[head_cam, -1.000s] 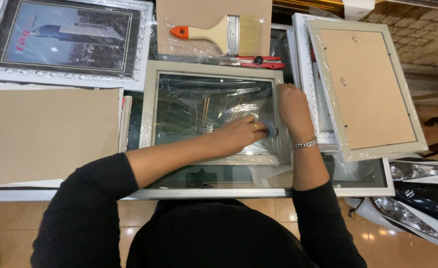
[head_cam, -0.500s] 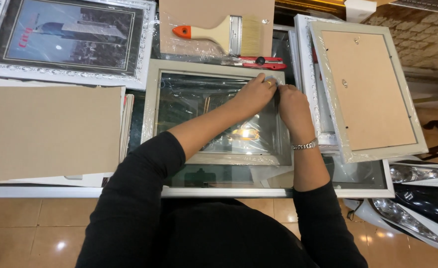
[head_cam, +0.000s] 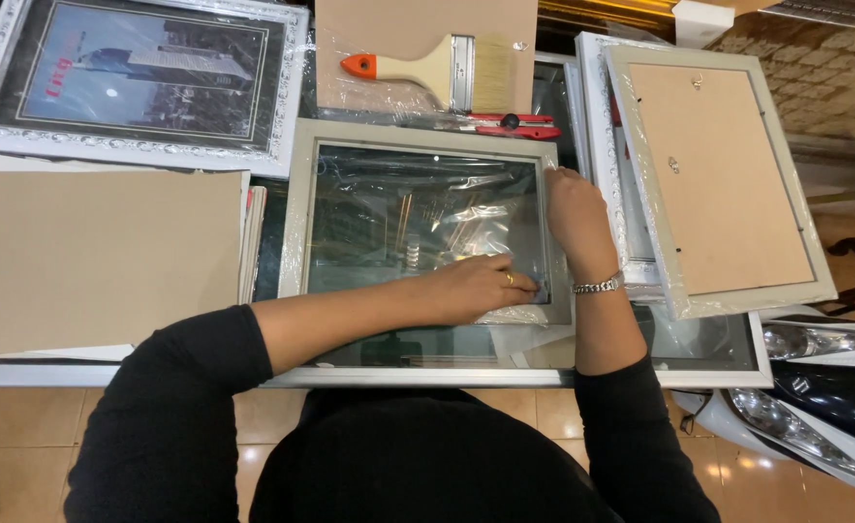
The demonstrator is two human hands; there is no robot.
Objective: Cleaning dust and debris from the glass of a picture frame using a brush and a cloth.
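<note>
The left hand [head_cam: 481, 286] presses curled fingers, pinching something small and blue too hidden to identify, into the near right corner of the pale frame [head_cam: 296, 208] lying mid-table, while the right hand [head_cam: 571, 211] rests loosely closed on its right edge.

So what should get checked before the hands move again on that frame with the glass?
1. Right hand steadying the frame at its right edge: ok.
2. Left hand on the glass, near the lower right corner: ok.
3. Something small and bluish at the left fingers; firmly held: cannot tell.
4. Frame lying flat on the table: ok.
5. Paintbrush and red cutter lying clear of the glass: ok.
6. Glass clean all over: cannot tell, reflections hide it.
</note>
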